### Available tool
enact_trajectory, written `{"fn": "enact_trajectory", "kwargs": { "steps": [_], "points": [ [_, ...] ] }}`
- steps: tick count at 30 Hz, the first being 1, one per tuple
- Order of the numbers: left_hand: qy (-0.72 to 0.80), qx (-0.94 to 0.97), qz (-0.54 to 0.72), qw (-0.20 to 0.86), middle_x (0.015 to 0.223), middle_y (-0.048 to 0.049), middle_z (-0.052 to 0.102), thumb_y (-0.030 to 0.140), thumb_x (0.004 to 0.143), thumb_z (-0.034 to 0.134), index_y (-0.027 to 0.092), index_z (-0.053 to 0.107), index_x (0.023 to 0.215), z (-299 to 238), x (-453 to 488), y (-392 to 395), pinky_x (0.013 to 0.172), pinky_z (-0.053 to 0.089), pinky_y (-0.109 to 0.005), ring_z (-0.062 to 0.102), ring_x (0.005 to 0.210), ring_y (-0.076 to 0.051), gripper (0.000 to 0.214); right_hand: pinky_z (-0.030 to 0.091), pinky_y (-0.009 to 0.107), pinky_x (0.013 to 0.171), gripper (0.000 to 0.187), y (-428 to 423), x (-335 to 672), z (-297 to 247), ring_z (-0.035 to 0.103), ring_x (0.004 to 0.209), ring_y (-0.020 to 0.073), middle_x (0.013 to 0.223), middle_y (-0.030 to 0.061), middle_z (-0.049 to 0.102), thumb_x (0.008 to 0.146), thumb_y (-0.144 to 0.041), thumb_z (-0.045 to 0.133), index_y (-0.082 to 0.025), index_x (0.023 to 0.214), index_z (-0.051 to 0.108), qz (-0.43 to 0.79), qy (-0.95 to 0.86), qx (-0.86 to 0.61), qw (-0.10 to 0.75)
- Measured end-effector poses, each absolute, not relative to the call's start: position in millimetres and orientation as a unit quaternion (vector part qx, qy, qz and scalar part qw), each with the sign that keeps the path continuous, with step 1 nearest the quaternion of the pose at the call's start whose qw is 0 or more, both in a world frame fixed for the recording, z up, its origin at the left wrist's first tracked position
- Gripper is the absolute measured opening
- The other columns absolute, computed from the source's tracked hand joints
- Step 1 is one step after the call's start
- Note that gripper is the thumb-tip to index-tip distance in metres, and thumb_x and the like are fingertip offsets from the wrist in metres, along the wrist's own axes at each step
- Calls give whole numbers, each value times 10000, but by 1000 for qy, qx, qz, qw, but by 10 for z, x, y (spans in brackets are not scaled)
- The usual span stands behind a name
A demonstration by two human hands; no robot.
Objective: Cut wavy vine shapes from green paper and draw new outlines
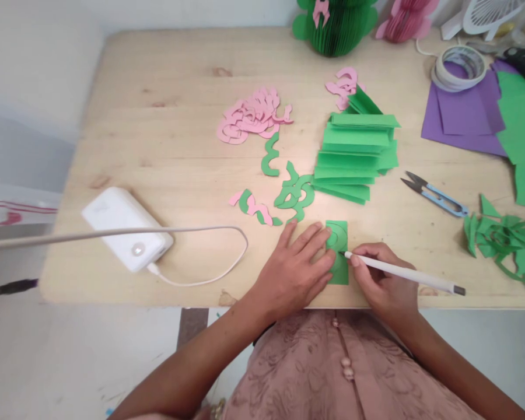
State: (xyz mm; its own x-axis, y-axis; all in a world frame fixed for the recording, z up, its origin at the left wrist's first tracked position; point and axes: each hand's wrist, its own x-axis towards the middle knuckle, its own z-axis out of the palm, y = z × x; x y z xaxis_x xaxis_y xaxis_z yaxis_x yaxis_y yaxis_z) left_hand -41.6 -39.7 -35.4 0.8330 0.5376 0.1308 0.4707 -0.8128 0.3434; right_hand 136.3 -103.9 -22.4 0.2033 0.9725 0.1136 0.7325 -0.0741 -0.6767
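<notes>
A small folded green paper strip (340,269) lies near the table's front edge, with a curved green cut-out (335,235) on top of it. My left hand (295,268) lies flat with fingers spread, pressing the cut-out onto the strip. My right hand (382,280) is closed around a white pencil (406,273) whose tip touches the strip beside the cut-out. Beyond my hands lie loose green curved pieces (294,192) and a stack of folded green strips (354,154).
A pile of pink curved pieces (250,115), thread snips (435,195), green scraps (505,239), purple paper (466,114), green sheets (522,128) and a tape roll (459,65) lie on the wooden table (157,134). A white power bank (125,226) with cable sits left. Paper cactus (335,23) at back.
</notes>
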Motion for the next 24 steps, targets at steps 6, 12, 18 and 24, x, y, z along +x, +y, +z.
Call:
{"fn": "enact_trajectory", "kwargs": {
  "steps": [6,12,18,24],
  "points": [
    [267,946,110,150,1388,-133,505,321,917,459,175,602,1096,-345,-415,-398,1128,205,-581,384,1339,-291,271,394,216,446,65,-1035,1364,-204,505,461,98,621,-34,622,847,-237,585,-205,791,595,187,-601,-711,314],
    [267,946,104,152,1395,-133,497,318,918,455,179,598,1105,-336,-416,-398,1128,204,-577,376,1345,-289,273,415,223,462,69,-1043,1364,-207,537,488,109,629,-26,630,849,-243,578,-206,794,598,197,-598,-710,316],
    [268,946,108,148,1391,-131,502,316,908,475,179,602,1106,-332,-415,-399,1128,210,-573,375,1345,-290,272,432,225,480,63,-1036,1358,-206,557,506,112,637,-22,638,850,-234,576,-206,798,597,194,-601,-709,314],
    [267,946,105,152,1396,-126,499,317,909,476,188,605,1111,-338,-416,-398,1124,215,-577,374,1345,-291,271,418,219,462,66,-1046,1364,-202,545,486,106,630,-25,636,851,-235,576,-204,796,596,185,-608,-707,309]
  ]
}}
